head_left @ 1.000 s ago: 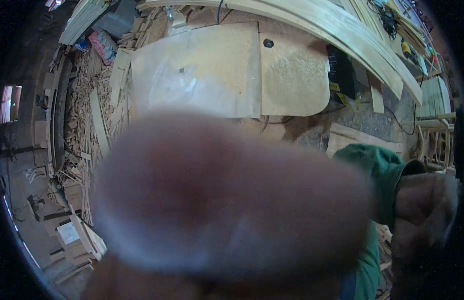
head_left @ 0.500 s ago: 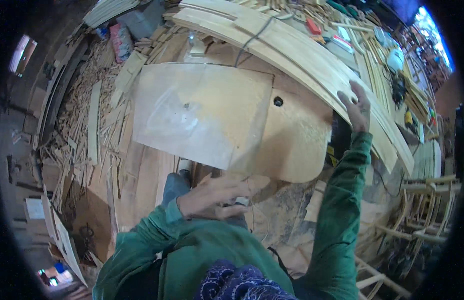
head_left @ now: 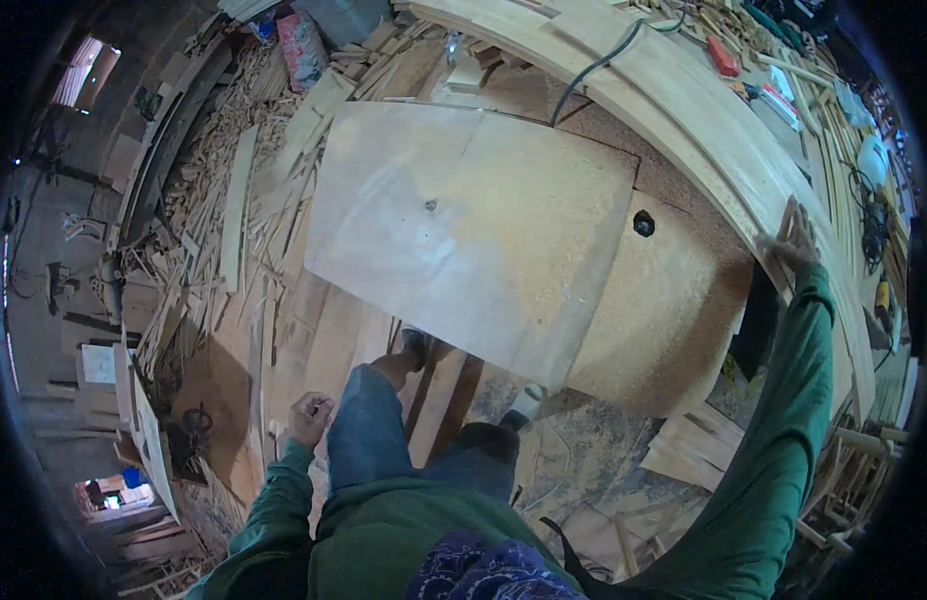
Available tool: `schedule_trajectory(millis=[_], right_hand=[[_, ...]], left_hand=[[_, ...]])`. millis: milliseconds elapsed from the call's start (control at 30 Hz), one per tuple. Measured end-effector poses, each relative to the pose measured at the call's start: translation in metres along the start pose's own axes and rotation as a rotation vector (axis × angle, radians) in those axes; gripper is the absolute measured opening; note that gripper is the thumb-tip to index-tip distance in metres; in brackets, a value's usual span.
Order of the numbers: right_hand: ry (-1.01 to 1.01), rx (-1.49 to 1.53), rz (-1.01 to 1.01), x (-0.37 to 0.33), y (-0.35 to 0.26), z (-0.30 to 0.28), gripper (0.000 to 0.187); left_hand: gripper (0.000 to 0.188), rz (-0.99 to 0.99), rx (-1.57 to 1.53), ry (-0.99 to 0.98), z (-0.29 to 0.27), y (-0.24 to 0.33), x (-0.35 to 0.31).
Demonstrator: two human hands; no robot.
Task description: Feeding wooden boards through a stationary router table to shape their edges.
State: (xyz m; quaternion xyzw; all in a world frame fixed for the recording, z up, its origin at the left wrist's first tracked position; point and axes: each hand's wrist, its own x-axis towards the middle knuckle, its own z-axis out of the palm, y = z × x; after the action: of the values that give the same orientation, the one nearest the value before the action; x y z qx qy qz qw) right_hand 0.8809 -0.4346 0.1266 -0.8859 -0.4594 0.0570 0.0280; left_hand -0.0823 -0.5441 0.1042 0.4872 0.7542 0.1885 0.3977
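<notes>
Lying over long pale planks [head_left: 688, 120] on the right, which run far left to near right: right hand [head_left: 798, 245], nearer, fingers extended, clasping nothing. Left hand [head_left: 311, 416], near left, half-curled; contents unclear.

green long-sleeved top [head_left: 423, 535], blue shorts [head_left: 366, 430], purple patterned cloth [head_left: 478, 572]

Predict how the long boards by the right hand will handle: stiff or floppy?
The long boards look thin for their length, so one lifted by an end may sag. Lying flat in a stack, they probably won't roll. Top faces look smooth, so pushed boards might slide.
</notes>
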Motion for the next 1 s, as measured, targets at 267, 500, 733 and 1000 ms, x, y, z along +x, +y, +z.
schedule_trajectory(millis=[267, 500, 733, 1000], right_hand=[[0.228, 0.069, -0.161, -0.099, -0.002, 0.007, 0.099], [0.270, 0.324, -0.203, -0.296, -0.041, 0.020, 0.080], [-0.293, 1.464, 0.433, -0.481, -0.099, 0.068, 0.049], [-0.433, 1.145, 0.514, -0.551, -0.099, 0.147, 0.032]], left_hand=[[0.014, 0.140, -0.086, -0.198, 0.039, 0.057, 0.000], [0.012, 0.239, -0.250, -0.382, 0.100, 0.113, -0.011], [0.035, 0.146, -0.617, -1.063, 0.231, 0.200, -0.052], [0.052, 0.122, -0.650, -1.267, 0.372, 0.230, -0.112]])
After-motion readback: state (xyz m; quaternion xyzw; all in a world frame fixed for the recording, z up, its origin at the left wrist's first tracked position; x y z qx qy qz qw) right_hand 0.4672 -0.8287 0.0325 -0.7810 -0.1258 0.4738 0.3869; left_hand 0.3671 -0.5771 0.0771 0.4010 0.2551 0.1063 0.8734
